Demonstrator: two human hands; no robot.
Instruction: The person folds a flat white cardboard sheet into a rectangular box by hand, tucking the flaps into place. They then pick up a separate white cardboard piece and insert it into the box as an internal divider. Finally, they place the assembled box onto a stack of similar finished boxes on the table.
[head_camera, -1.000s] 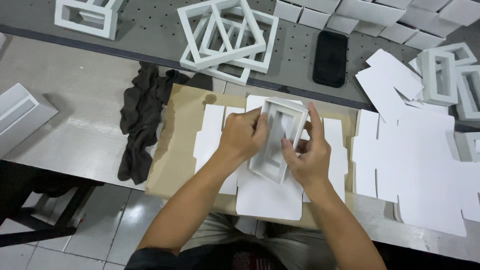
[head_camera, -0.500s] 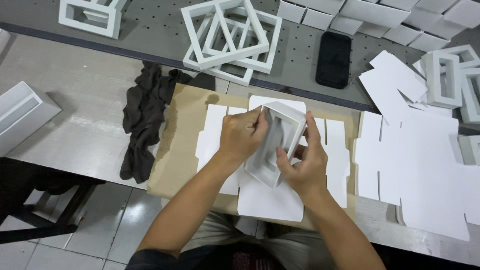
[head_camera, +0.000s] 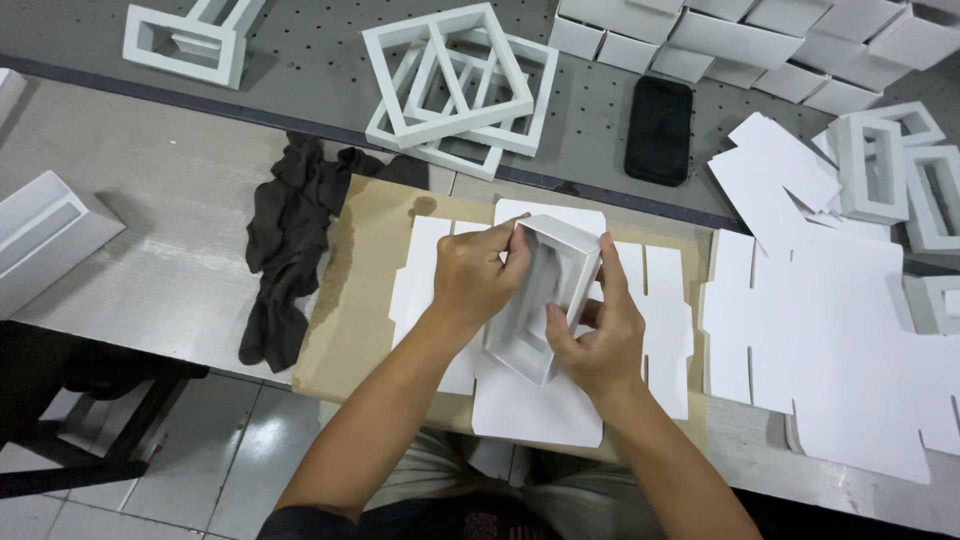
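Observation:
Both hands hold a white cardboard frame (head_camera: 553, 278), a hollow rectangular box shape tilted on its long edge. My left hand (head_camera: 478, 276) grips its left side, fingers at the top corner. My right hand (head_camera: 592, 330) clasps its right side, thumb pressed on the lower edge. Under the frame lies a flat white die-cut cardboard blank (head_camera: 545, 405) on a brown paper sheet (head_camera: 362, 290).
A dark cloth (head_camera: 292, 240) lies to the left. Finished white frames (head_camera: 455, 85) are stacked at the back, with more at the far right (head_camera: 880, 165). A black phone (head_camera: 658, 130) rests behind. Flat white blanks (head_camera: 830, 330) are piled on the right. White boxes (head_camera: 740, 35) line the back.
The frame has been turned up from lying flatter to standing tilted on its edge, and both hands shifted their grip around it.

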